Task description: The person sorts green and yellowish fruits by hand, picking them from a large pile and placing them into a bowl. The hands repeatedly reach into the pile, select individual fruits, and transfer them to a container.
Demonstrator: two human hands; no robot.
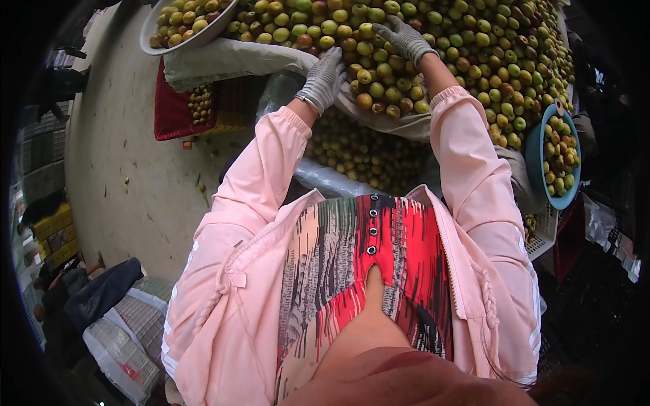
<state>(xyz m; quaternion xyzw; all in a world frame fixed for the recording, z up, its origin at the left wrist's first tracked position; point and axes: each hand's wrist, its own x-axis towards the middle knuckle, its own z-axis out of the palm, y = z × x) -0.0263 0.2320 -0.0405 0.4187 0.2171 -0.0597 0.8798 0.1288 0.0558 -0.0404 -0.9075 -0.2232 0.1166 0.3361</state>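
A broad heap of small round green and reddish fruits (487, 56), jujubes by their look, spreads before me on a pale cloth (238, 58). My left hand (325, 78), in a grey striped knit glove, rests at the heap's near edge. Its fingers lie close together by the cloth and fruits, and the palm side is hidden. Farther in on the right, my right hand (403, 40) wears a matching glove and reaches over the fruits. Its fingers are spread, touching the top layer, with no fruit seen gripped.
A white basin (147, 38) of fruits sits at upper left, a blue basin (533, 152) of fruits at right. Below the heap, more fruits (365, 157) lie beside clear plastic. A red-lined crate (172, 106) stands on the left floor; wrapped crates (119, 350) are at lower left.
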